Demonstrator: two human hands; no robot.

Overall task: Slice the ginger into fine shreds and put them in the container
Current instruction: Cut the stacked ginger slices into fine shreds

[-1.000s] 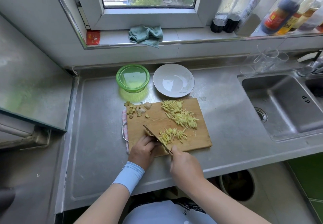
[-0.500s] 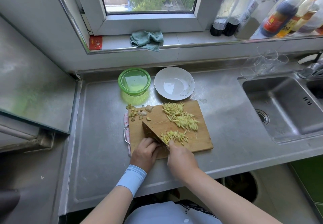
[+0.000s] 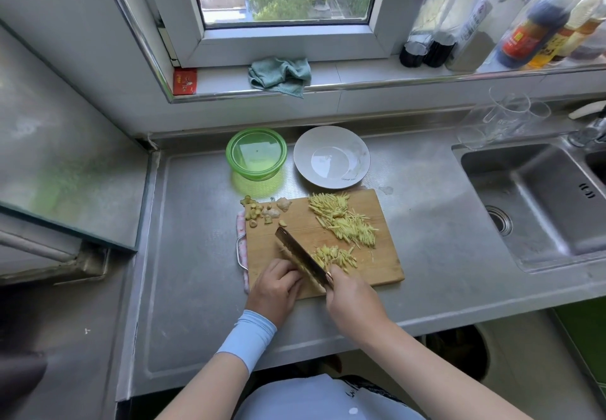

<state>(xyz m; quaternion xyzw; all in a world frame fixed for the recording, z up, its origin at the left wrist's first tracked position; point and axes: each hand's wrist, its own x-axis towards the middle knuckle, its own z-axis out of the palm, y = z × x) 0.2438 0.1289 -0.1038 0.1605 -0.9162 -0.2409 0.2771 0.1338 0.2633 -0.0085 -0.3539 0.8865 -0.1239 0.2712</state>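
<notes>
Two hands meet at the near edge of the cutting board [image 3: 380, 268]: the right hand [image 3: 352, 300] grips the knife [image 3: 300, 257]; the left hand [image 3: 274, 288] rests curled against its blade, any hold hidden. The green container [image 3: 256, 154] stands beyond the board's far edge; ginger shreds [image 3: 342, 221] lie on the board.

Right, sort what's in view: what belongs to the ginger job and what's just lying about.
Job: knife, in the right hand; cutting board; ginger shreds; ginger offcuts; green container.
Lying about: white plate; teal cloth; sauce bottles; glass jugs; sink.
</notes>
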